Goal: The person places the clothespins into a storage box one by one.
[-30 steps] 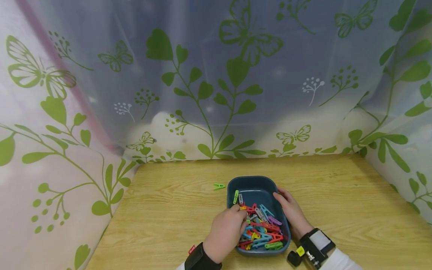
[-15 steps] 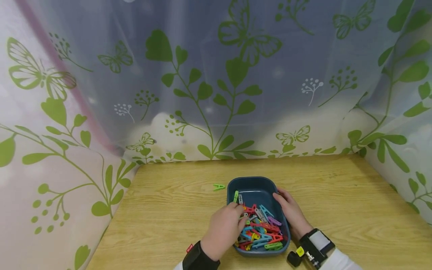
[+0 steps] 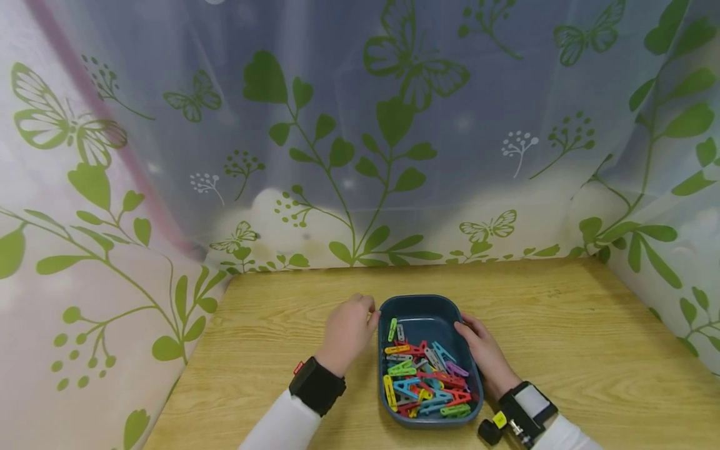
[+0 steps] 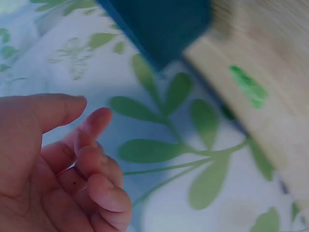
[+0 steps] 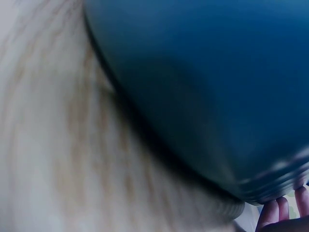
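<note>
A dark blue plastic bin [image 3: 430, 305] stands on the table, holding several colourful clothespins [image 3: 433, 381], among them red, blue, yellow, green, grey and purple ones. My left hand [image 3: 350, 331] is over the table just left of the bin; the left wrist view shows its fingers loosely bent, the thumb apart from them and nothing held. A green clothespin [image 4: 248, 87] lies on the tabletop near that hand; in the head view the hand hides it. On the bin's right side, my right hand [image 3: 488, 353] holds the rim, and its fingertips show by the wall in the right wrist view.
The wooden table [image 3: 270, 325] extends on both sides of the bin. A curtain [image 3: 349, 156] printed with green leaves and butterflies encloses the back and sides. A black wrist camera [image 3: 490, 431] sticks out from the right wrist near the bin's front corner.
My left hand has left the clothespins in the bin and moved up and left, over the rim to the loose green clothespin. The right hand and the bin stay put.
</note>
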Available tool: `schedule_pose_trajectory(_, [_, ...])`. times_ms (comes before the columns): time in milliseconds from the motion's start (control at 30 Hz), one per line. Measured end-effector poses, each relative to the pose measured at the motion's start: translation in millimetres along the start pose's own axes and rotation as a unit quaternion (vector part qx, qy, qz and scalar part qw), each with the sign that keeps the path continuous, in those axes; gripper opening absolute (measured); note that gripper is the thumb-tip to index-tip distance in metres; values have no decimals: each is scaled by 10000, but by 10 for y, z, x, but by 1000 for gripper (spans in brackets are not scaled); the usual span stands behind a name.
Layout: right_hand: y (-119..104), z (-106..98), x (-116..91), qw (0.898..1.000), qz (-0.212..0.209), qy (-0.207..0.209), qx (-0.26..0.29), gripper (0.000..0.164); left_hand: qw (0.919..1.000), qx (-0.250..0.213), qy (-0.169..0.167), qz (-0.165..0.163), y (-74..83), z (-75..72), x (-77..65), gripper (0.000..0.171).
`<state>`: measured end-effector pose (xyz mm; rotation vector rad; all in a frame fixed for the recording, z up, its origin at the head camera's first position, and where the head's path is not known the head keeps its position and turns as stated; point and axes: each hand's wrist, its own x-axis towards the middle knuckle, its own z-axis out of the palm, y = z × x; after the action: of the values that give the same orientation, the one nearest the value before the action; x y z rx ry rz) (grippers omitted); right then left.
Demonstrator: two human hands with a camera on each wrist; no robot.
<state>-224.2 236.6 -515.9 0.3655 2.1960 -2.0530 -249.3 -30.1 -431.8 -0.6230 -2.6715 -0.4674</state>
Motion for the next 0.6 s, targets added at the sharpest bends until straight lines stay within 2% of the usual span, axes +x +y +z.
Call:
schedule_pose_trajectory(233, [-3,5,-9,10000,-25,23,-83,67,9960,32,-767,-457,-234,189,141,14])
schedule_pose_trajectory(400, [6,13,-2,9999,-64,83,-5,66,9927,176,-1024,-610,-353,325,189,18])
schedule_pose_trajectory(600, [14,4,14,9999,-27,52,103,66,9863,145,-1349,-938,-451,453,213,30])
